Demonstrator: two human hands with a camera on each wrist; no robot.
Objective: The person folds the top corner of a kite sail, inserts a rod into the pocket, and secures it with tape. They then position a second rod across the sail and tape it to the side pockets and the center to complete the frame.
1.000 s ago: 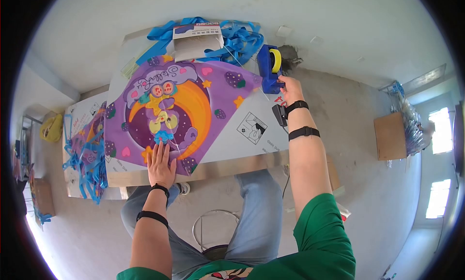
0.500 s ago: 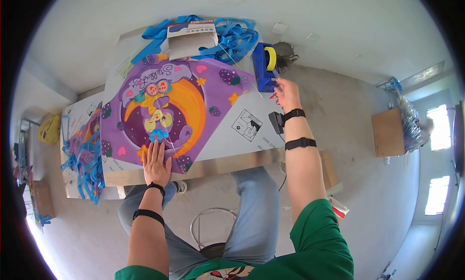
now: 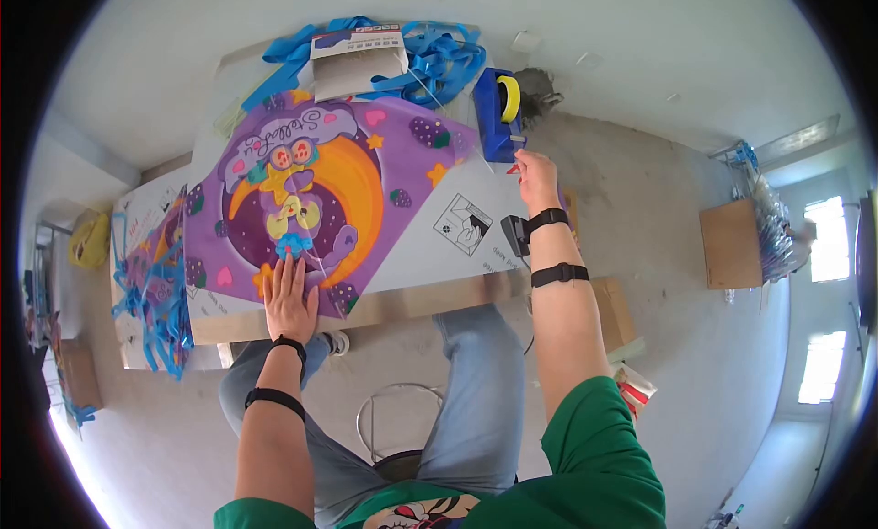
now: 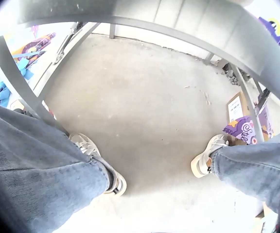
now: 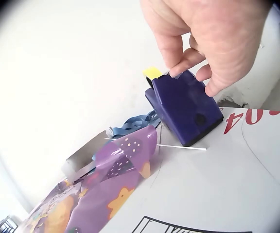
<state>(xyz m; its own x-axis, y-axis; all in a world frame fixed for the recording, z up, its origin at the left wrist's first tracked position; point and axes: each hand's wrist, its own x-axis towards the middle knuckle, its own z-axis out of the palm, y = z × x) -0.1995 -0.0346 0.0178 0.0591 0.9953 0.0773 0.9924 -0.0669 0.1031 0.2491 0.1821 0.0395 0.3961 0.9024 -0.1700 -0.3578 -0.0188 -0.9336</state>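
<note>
A purple cartoon-printed kite [image 3: 366,200] lies spread on the table, with a crescent moon and strawberries on it. My left hand [image 3: 291,302] rests flat on its near edge, fingers straight; in the left wrist view that hand is hidden. To the right of the kite's far corner stands a blue tape dispenser [image 3: 497,117] with a yellow-cored roll [image 3: 509,99]. At its cutter end, my right hand [image 5: 213,39] pinches the end of the clear tape [image 5: 175,75] between thumb and index finger. A thin white rod [image 5: 183,147] sticks out beside the dispenser.
Behind the kite are an opened white box [image 3: 358,67] and heaps of blue ribbon [image 3: 444,67]. More printed pieces with blue ribbon [image 3: 165,282] hang at the left. Under the table, metal legs [image 4: 13,73] and a cardboard box [image 4: 237,107] stand on the floor.
My right hand has drawn slightly back from the dispenser's side, its fingertips now at the cutter end. The left hand stays flat on the kite. The head view has shifted a little.
</note>
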